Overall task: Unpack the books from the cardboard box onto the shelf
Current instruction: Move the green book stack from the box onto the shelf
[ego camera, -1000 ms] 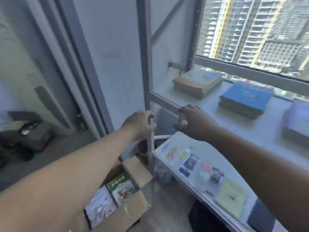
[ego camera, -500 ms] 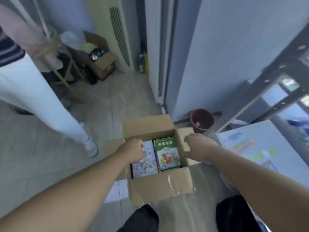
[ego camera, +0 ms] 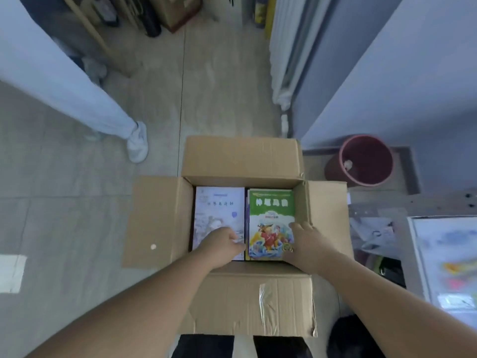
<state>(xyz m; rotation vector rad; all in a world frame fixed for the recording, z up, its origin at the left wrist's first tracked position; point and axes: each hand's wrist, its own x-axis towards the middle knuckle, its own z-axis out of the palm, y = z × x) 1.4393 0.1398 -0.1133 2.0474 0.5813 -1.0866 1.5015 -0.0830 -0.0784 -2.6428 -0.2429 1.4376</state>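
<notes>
The cardboard box stands open on the floor with all four flaps folded outward, so the top is clear for reaching straight down. Inside lie two stacks of books side by side: a pale book on the left and a green book on the right, both flat and face up, filling the box wall to wall.

The left hand is at the gap between the two stacks, its fingers curled down against the green book's left edge. The right hand presses on that book's right edge, next to the box wall. This grip from both sides looks meant to lift the green book, or several under it; whether the fingers have got beneath it I cannot tell.

Room is tight: the right wall leaves little space for fingers. The shelf shows at the right edge, near the box, and a red bucket stands far right.
</notes>
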